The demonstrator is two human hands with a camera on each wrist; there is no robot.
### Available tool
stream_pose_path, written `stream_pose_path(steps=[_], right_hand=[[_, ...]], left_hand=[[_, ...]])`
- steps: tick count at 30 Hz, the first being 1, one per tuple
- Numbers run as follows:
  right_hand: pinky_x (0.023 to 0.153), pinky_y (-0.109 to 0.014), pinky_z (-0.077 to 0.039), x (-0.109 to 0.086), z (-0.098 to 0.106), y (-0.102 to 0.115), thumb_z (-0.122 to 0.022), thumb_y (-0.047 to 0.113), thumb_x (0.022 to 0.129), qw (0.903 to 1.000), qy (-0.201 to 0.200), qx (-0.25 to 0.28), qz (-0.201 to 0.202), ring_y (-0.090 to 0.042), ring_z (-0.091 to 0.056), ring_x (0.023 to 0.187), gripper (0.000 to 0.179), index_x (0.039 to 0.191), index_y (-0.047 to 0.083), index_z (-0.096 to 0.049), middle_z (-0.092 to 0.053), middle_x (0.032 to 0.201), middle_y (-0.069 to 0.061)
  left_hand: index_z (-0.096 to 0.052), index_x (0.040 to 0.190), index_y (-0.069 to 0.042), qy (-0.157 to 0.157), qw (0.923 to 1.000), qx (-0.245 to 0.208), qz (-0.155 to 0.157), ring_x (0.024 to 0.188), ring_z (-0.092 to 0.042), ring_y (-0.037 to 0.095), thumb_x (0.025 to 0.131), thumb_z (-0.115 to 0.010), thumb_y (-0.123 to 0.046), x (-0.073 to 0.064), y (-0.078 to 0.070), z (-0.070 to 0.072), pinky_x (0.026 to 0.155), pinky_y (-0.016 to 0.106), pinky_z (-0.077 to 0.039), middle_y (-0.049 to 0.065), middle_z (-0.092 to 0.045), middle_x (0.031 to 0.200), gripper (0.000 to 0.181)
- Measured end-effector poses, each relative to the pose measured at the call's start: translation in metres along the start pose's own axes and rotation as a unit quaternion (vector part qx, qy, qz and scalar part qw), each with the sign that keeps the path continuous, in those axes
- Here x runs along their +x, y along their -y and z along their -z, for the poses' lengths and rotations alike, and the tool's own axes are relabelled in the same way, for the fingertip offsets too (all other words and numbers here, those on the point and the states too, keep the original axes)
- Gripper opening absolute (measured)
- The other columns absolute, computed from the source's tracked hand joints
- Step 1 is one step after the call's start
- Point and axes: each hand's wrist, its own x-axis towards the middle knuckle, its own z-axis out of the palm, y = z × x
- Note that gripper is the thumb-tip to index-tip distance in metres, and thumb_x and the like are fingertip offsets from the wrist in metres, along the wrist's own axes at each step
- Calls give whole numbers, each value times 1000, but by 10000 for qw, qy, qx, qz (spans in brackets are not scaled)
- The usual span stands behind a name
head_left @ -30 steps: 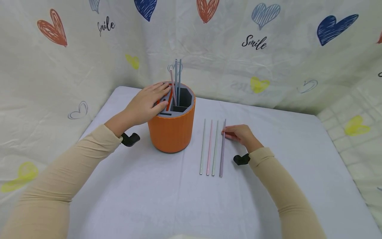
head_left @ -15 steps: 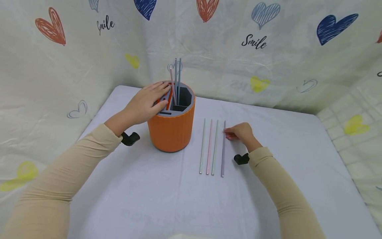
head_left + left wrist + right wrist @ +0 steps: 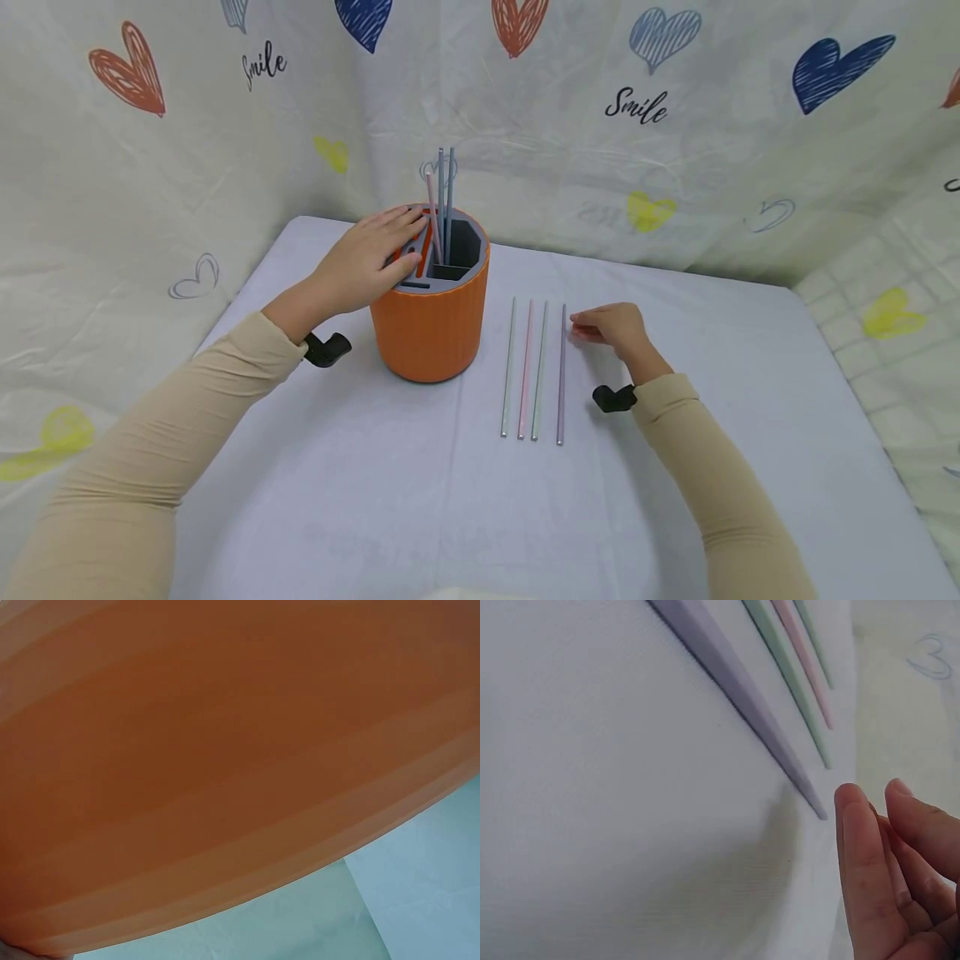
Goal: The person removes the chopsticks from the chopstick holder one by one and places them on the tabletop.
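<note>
My left hand [image 3: 369,260] rests on the top of a round orange utensil holder [image 3: 427,337], fingers spread over its grey slotted insert. Orange wall [image 3: 225,765] fills most of the left wrist view. A pink chopstick [image 3: 431,200] and two blue-grey chopsticks [image 3: 451,187] stand in the holder. On the table lie a purple chopstick [image 3: 561,375], a green chopstick [image 3: 540,371], a pink chopstick [image 3: 526,371] and another green chopstick [image 3: 508,367], roughly side by side. Just right of the purple one's far end, my right hand [image 3: 611,327] holds nothing; thumb and fingers are apart [image 3: 889,877].
A white cloth covers the table [image 3: 360,483]. Behind it hangs a pale curtain [image 3: 555,192] printed with hearts and lettering. Dark wrist cameras [image 3: 327,350] sit under both wrists. The table's far edge runs close behind the holder.
My right hand has let go of the purple chopstick and drawn slightly away to the right. That chopstick shifted a little rightward and lies straighter. The left hand stays put.
</note>
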Motion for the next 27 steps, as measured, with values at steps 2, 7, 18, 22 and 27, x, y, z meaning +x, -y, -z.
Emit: stream_pose_path(steps=[2,7,18,22,27], right_hand=[[69,-22,-56,-2,0,3,-70,11,82,9997,79,166,182,-8,-70,66,42,119,-7,-59,-70,67,6],[75,-24,-56,-6,-2,13,-70,12,82,9978,215,422,466,-9,-70,73,43,119,-6,-59,-71,72,6],[83,-26,-54,-31,-23,46,-72,13,80,9911,472,593,1097,-13,-70,83,42,117,-3,-62,-73,83,0],[80,-22,-55,-36,-31,59,-73,15,80,9881,484,565,1350,-12,-70,83,40,115,-1,-64,-73,84,2],[83,-24,-54,-40,-40,78,-72,15,80,9843,528,644,1557,-13,-69,88,39,115,1,-64,-72,89,0]], left_hand=[[-31,145,-8,-1,10000,14,3,143,-17,27,98,-36,-33,0,0,0,118,41,-12,9,-24,153,54],[-29,146,-7,33,10000,-11,-1,143,-16,26,98,-36,-35,0,-1,1,118,41,-11,9,-23,153,55],[-30,145,-7,79,10000,-19,40,143,-16,27,98,-36,-34,0,-3,1,118,40,-11,10,-23,153,55],[-30,145,-7,85,9999,-21,64,143,-16,26,98,-36,-33,0,-2,2,118,40,-11,9,-24,153,55],[-30,145,-8,71,9999,-31,83,143,-16,26,97,-36,-32,0,-1,1,118,40,-11,9,-24,153,54]])
